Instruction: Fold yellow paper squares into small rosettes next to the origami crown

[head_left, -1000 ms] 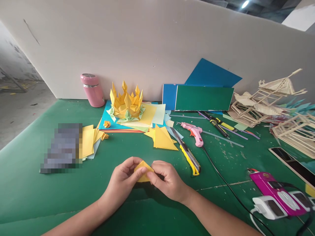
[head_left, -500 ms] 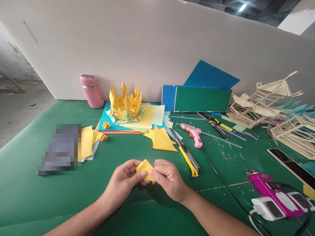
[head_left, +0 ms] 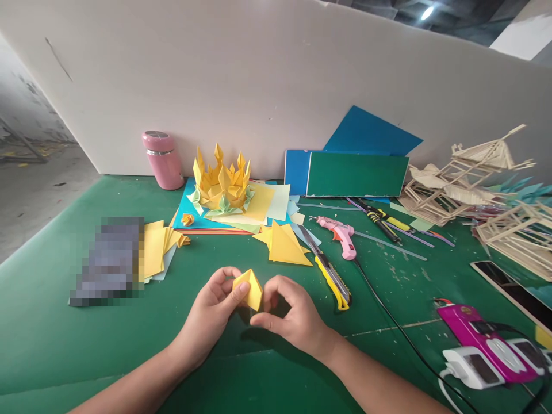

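Observation:
A small piece of folded yellow paper (head_left: 252, 289) is pinched between the thumb and fingers of my left hand (head_left: 219, 305), above the green tabletop. My right hand (head_left: 294, 310) is just to the right of the paper, its thumb and curled fingers apart with nothing seen between them. Whether a right fingertip still brushes the paper's edge is hard to see. Beyond my hands lie more yellow folded sheets (head_left: 287, 244). A yellow paper crown (head_left: 222, 187) with pale green leaf shapes stands farther back on coloured sheets.
A yellow utility knife (head_left: 330, 276) and a pink glue gun (head_left: 341, 234) with a trailing cord lie to the right. Farther right are a magenta power strip (head_left: 483, 339), a phone (head_left: 513, 293) and stick models (head_left: 452, 184). A pink flask (head_left: 164, 164) stands back left.
My right hand has let go of the yellow paper and opened. The left hand has turned the paper more upright and moved it slightly up and left.

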Action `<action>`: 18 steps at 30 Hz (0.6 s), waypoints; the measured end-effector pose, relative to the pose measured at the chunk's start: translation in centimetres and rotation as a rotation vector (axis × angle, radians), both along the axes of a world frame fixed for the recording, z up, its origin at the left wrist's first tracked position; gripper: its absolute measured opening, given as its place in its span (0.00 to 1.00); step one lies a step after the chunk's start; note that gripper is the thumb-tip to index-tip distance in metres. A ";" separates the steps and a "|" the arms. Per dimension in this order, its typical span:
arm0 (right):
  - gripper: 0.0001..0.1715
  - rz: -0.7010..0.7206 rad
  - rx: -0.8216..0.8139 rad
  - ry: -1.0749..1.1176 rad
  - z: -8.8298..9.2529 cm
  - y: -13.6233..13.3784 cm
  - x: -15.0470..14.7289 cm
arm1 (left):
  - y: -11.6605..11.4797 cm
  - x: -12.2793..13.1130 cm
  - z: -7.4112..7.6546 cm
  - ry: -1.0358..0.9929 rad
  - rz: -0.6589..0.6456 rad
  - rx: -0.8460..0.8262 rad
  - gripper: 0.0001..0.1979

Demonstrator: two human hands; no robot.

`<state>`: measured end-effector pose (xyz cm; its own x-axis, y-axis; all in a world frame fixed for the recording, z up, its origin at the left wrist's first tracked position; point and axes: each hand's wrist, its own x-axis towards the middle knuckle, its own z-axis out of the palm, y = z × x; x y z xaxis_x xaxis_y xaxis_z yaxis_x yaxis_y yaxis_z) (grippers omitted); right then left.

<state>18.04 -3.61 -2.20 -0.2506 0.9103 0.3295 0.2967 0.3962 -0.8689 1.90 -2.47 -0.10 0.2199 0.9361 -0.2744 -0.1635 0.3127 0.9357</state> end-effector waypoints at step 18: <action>0.14 -0.063 0.208 -0.041 0.1 0.2 0.2 | 0.0 -0.2 -0.3 0.114 0.081 -0.018 0.13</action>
<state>18.20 -3.44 -2.09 -0.2128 0.8382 0.5021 0.3601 0.5450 -0.7572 1.66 -2.42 -0.44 0.1101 0.9444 -0.3098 -0.0817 0.3193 0.9441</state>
